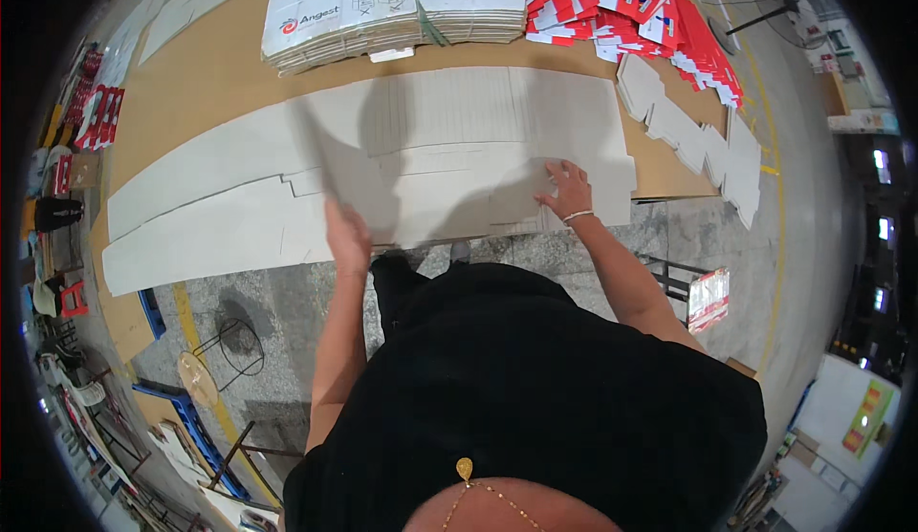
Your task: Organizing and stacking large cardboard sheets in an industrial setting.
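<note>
Left hand (pixel 346 236): it lifts a blurred flap of the grey cardboard sheet (pixel 449 164); grip cannot be told.
Right hand (pixel 566 191): open, pressing flat on the sheet.
Sheet: lies across the brown table (pixel 210 73).
Risk: the flap may crease off its line if the pressing hand slips.

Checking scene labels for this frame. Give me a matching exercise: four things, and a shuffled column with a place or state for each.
Things:
1. left hand
2. right hand
3. bundled boxes
4. red cartons

Places or states:
A. tied stack at the table's far edge, middle
B. loose pile at the far right of the table
C. flat on the grey sheet, fingers spread, white band at the wrist
D. at the sheet's near edge, lifting a blurred flap

Pairs: 1-D, 2-C, 3-A, 4-B
</note>
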### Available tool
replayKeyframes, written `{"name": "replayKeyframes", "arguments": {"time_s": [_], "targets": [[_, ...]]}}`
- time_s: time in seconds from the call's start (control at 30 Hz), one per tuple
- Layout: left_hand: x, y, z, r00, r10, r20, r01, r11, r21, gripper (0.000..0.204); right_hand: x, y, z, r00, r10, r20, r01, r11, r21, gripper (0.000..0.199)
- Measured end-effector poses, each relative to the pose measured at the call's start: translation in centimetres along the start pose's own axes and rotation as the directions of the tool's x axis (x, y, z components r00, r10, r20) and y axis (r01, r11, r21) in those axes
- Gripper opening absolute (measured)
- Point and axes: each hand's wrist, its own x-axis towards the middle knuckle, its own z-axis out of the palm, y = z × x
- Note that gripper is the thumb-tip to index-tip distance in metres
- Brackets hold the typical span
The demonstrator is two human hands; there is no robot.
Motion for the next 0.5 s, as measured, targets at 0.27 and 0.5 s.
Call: {"name": "replayKeyframes", "arguments": {"time_s": [0.27,0.5], "targets": [[-1.9,-8.3,-2.5,0.839,-0.492,0.233,0.433,0.342,-0.834,0.04,-0.1,-0.5,-0.7,1.0,0.001,0.012,-0.001,1.0,-0.013,0.07],[-1.0,-7.9,-0.9,0.975,-0.183,0.129,0.193,0.979,-0.071,0.037,-0.1,0.1,-0.7,1.0,-0.001,0.025,0.001,1.0,-0.013,0.07]]}}
